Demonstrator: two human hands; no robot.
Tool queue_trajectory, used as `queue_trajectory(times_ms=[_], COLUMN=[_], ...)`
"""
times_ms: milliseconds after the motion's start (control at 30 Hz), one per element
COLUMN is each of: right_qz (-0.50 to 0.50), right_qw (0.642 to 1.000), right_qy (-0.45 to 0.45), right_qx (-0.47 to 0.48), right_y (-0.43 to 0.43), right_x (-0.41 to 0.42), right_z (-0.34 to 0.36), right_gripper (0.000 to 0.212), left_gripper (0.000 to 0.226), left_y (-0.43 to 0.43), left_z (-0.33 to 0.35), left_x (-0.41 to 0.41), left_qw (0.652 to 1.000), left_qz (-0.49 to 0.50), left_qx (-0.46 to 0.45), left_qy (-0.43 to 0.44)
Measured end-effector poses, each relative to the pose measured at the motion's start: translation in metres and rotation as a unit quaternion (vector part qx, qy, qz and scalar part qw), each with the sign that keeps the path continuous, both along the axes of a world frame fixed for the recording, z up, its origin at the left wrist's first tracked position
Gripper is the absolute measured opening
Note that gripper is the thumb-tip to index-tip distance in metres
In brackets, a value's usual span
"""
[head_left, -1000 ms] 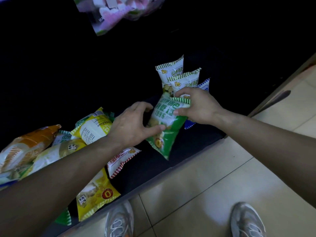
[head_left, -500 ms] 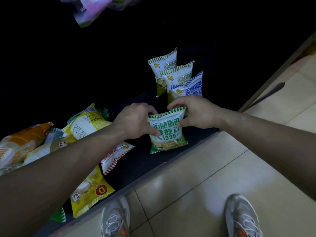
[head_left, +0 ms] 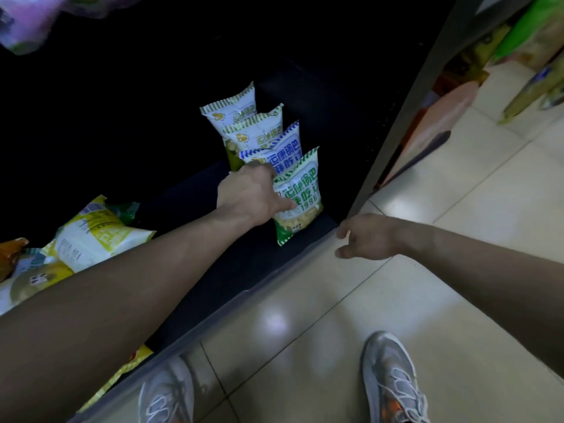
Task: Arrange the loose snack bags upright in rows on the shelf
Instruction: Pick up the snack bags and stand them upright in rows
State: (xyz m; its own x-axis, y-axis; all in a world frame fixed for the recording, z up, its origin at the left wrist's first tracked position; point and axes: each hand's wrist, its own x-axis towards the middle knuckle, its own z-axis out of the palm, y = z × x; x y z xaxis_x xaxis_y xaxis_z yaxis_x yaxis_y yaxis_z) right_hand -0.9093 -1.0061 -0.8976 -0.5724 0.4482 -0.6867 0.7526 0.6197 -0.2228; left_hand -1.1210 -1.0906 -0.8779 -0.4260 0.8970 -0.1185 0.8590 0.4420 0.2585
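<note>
A green-and-white snack bag [head_left: 300,198] stands upright at the front of a row on the dark shelf [head_left: 244,264]. My left hand [head_left: 248,195] grips its left side, thumb across the front. Behind it stand a blue-striped bag [head_left: 280,149] and two more green-striped bags [head_left: 235,109], one behind the other. My right hand [head_left: 364,236] hovers off the shelf's front edge, fingers loosely apart, holding nothing. Loose bags lie flat at the left: a yellow-and-white bag [head_left: 91,236] and others partly hidden under my left forearm.
The shelf's grey upright post [head_left: 406,123] rises just right of the row. A yellow bag [head_left: 128,370] pokes out by the front lip under my arm. Purple packaging [head_left: 27,22] hangs top left. My two shoes [head_left: 390,383] stand on the tiled floor.
The green bag went from tilted in both hands to upright at the front of the row. My right hand let go and drew back to the shelf edge; my left hand still holds the bag.
</note>
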Motion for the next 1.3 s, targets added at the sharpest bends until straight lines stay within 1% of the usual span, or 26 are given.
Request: queue_trajectory(times_ms=[100,200,333,433,500,667,767,833,967,1067,1167,1300], right_qz=[0.011,0.026,0.050,0.052,0.051,0.066,0.078,0.091,0.127,0.118,0.114,0.138], right_qw=[1.000,1.000,0.999,0.999,0.999,0.998,0.996,0.994,0.986,0.983,0.983,0.981], right_qy=[-0.003,-0.002,-0.001,0.001,0.008,0.020,0.036,0.043,0.038,0.070,0.079,0.095], right_qx=[-0.001,-0.001,-0.003,-0.008,-0.009,-0.004,0.011,0.029,0.098,0.122,0.124,0.101], right_y=[-0.001,-0.003,-0.007,-0.009,-0.010,-0.015,-0.020,-0.025,-0.033,-0.042,-0.063,-0.110], right_x=[0.011,0.013,0.011,0.007,0.003,-0.013,-0.027,-0.039,-0.067,-0.087,-0.107,-0.142], right_z=[-0.008,-0.012,-0.014,-0.013,-0.009,0.004,0.016,0.030,0.079,0.116,0.137,0.130], right_gripper=[0.055,0.052,0.052,0.054,0.052,0.047,0.043,0.046,0.052,0.050,0.050,0.052], left_gripper=[0.073,0.072,0.074,0.077,0.078,0.090,0.087,0.081,0.072,0.072,0.069,0.072], left_y=[0.018,0.029,0.031,0.028,0.026,0.014,0.000,-0.010,-0.046,-0.096,-0.158,-0.243], left_z=[-0.009,-0.019,-0.023,-0.021,-0.017,-0.005,0.011,0.028,0.070,0.097,0.112,0.104], left_x=[0.015,0.023,0.021,0.019,0.018,0.011,0.000,-0.009,-0.032,-0.049,-0.071,-0.106], left_qw=[1.000,1.000,1.000,1.000,0.999,0.999,0.998,0.996,0.993,0.989,0.988,0.989], left_qz=[-0.003,0.000,-0.001,-0.011,-0.019,-0.030,-0.042,-0.053,-0.039,-0.021,0.014,0.068], left_qx=[0.002,-0.006,-0.011,-0.015,-0.024,-0.038,-0.038,-0.056,-0.096,-0.123,-0.126,-0.100], left_qy=[0.020,0.010,0.004,0.024,0.034,0.000,0.015,0.040,0.058,0.080,0.086,0.088])
